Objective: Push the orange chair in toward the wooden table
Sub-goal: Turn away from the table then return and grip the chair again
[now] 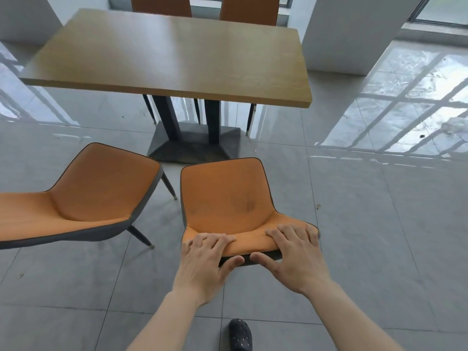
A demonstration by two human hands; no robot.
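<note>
An orange chair [228, 198] with a dark grey shell stands on the tiled floor in front of me, its seat pointing toward the wooden table [172, 59]. Both hands grip the top edge of its backrest. My left hand [207, 259] holds the left part, fingers over the front and thumb behind. My right hand [293, 254] holds the right part the same way. The seat's front edge sits short of the table's dark pedestal base [195, 145], and the chair is fully outside the tabletop's edge.
A second orange chair [83, 198] stands to the left, angled, close beside the one I hold. Two more orange chairs [162, 5] are tucked in at the table's far side. A white pillar [354, 31] rises at the right rear. My dark shoe [240, 335] shows below.
</note>
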